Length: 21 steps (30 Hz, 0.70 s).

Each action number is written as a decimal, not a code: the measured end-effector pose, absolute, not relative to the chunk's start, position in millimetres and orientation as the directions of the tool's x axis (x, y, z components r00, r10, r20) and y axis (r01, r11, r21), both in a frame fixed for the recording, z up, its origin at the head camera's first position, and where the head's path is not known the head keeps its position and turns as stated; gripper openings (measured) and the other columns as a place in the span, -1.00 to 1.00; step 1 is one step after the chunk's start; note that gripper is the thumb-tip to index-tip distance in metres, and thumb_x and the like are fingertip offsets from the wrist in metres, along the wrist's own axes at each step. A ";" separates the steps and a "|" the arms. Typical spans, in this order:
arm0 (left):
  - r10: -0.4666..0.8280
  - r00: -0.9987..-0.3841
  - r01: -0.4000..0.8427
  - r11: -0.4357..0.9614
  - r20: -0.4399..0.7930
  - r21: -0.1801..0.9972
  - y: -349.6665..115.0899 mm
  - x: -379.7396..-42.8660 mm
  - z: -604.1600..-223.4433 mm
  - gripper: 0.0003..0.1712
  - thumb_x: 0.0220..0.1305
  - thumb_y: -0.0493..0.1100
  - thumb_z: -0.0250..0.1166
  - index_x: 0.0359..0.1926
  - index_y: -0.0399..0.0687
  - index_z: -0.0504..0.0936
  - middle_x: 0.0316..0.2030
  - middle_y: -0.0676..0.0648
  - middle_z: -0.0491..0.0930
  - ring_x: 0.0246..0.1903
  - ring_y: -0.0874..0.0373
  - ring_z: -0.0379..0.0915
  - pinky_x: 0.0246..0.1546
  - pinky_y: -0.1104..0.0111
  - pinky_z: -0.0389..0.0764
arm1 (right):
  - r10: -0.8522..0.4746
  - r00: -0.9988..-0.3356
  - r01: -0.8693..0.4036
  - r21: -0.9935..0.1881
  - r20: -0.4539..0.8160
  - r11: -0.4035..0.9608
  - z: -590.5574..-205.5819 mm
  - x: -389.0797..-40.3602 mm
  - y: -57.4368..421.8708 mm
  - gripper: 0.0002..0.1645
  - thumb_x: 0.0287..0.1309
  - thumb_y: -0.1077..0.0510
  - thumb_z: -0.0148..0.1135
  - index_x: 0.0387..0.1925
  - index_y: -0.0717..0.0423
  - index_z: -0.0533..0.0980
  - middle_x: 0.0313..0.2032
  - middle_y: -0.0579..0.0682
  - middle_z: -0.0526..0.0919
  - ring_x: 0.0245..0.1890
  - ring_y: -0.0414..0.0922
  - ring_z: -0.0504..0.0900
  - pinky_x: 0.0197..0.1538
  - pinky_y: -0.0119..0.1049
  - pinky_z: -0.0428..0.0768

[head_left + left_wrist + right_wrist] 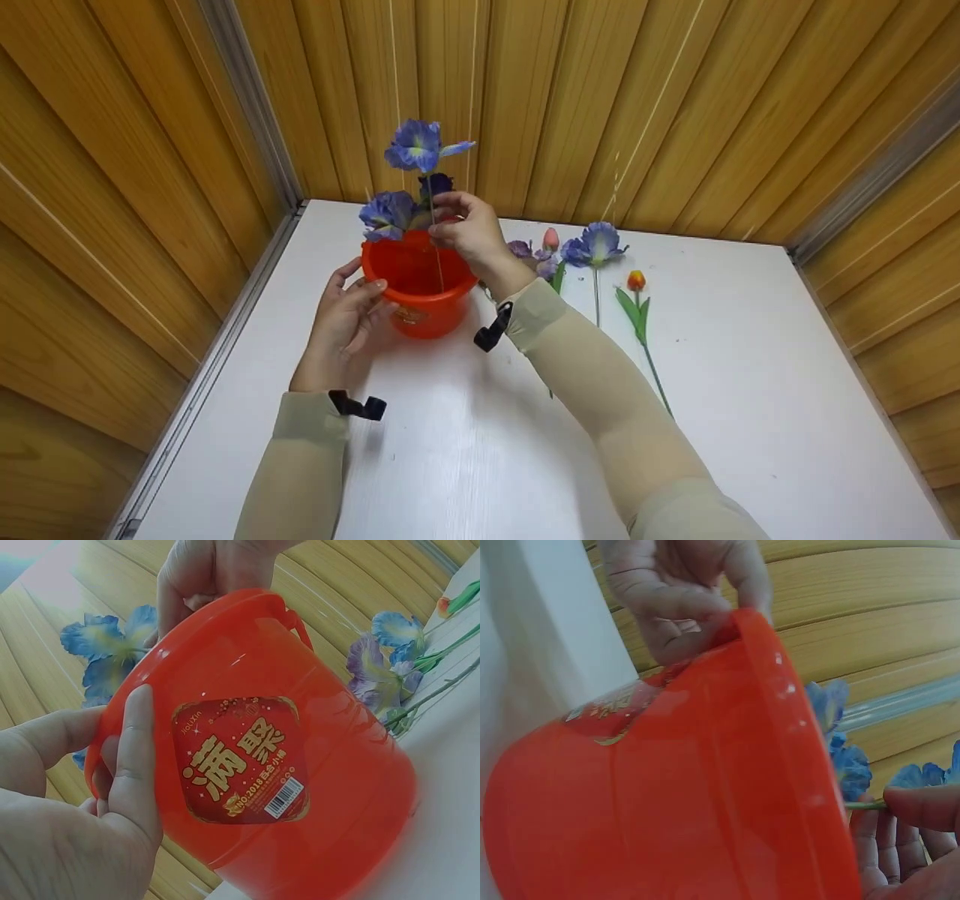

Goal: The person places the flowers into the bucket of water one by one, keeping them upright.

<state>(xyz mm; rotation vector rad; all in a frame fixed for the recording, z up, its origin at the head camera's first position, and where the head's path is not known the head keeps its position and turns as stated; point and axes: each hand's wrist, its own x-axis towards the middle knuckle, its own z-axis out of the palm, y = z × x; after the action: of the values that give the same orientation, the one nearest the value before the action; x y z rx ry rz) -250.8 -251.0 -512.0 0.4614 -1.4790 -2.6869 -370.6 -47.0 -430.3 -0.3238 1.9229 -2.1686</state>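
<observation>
At the left, we find the left hand [341, 319] with its fingers pinching the near-left rim of the red bucket [429, 319]. We judge this grip to brace the light vessel against tipping or sliding. The bucket stands upright on the table [750, 390], its mouth facing up.

At the far-left part of the rim we note a lower blue iris [388, 215]; its stem is hidden. Next we locate the upper blue iris [415, 146], held upright above the bucket. Its thin stem [439, 271] runs down into the mouth. A dark purple bloom [436, 185] shows just behind that stem; we cannot tell how it is supported.

The right hand [474, 234] is raised over the right side of the mouth. Its thumb and fingers pinch the stem below the bloom, presumably to steer it without crushing petals.

Further right, on the table, we have a light purple flower [520, 249], a pink bud [551, 239], a loose blue iris [598, 245] and an orange tulip [636, 280], apparently laid within reach of the right hand.
</observation>
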 end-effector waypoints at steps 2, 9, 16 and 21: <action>-0.168 -0.958 -0.104 -0.548 -0.232 0.830 -250.2 -251.9 -512.0 -0.15 0.55 -0.35 0.44 0.66 0.17 0.25 0.42 -0.17 0.55 -0.04 0.10 0.85 0.10 0.18 0.90 | -0.311 -0.950 0.003 -0.996 0.025 -0.087 -431.5 -370.2 -49.3 -0.35 0.17 0.66 0.31 0.31 0.38 0.60 0.04 0.25 0.70 -0.27 -0.08 0.73 -0.27 -0.34 0.86; -0.166 -0.961 -0.100 -0.540 -0.223 0.835 -247.5 -252.9 -511.6 -0.14 0.57 -0.37 0.40 0.69 0.16 0.24 0.56 -0.23 0.46 0.07 0.03 0.84 0.13 0.20 0.90 | -0.300 -0.953 -0.053 -0.998 0.039 0.037 -436.3 -369.7 -52.9 -0.36 0.18 0.65 0.31 0.30 0.39 0.62 0.01 0.15 0.70 -0.20 -0.14 0.69 -0.25 -0.39 0.85; -0.175 -0.951 -0.125 -0.541 -0.257 0.832 -249.5 -249.2 -511.5 -0.13 0.57 -0.34 0.41 0.70 0.19 0.24 0.57 -0.20 0.46 0.17 -0.01 0.81 0.01 0.31 0.92 | -0.318 -0.948 -0.032 -0.993 -0.005 0.112 -439.1 -368.8 -57.1 -0.40 0.18 0.63 0.31 0.26 0.35 0.65 -0.05 0.11 0.69 -0.31 -0.08 0.73 -0.22 -0.29 0.89; -0.166 -0.957 -0.113 -0.543 -0.238 0.832 -251.1 -247.8 -511.5 -0.12 0.58 -0.34 0.41 0.71 0.16 0.23 0.60 -0.24 0.42 0.12 0.05 0.83 0.07 0.29 0.91 | -0.308 -0.951 -0.034 -0.982 -0.026 0.188 -437.5 -367.7 -61.3 -0.43 0.18 0.63 0.33 0.21 0.32 0.68 -0.05 0.10 0.71 -0.32 -0.09 0.72 -0.18 -0.25 0.91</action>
<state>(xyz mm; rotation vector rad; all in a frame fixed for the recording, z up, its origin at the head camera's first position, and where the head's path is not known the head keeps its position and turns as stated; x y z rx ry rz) -247.8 -251.1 -511.5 0.4542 -1.4860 -2.6947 -367.7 -61.3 -437.5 -0.3294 2.2436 -1.8443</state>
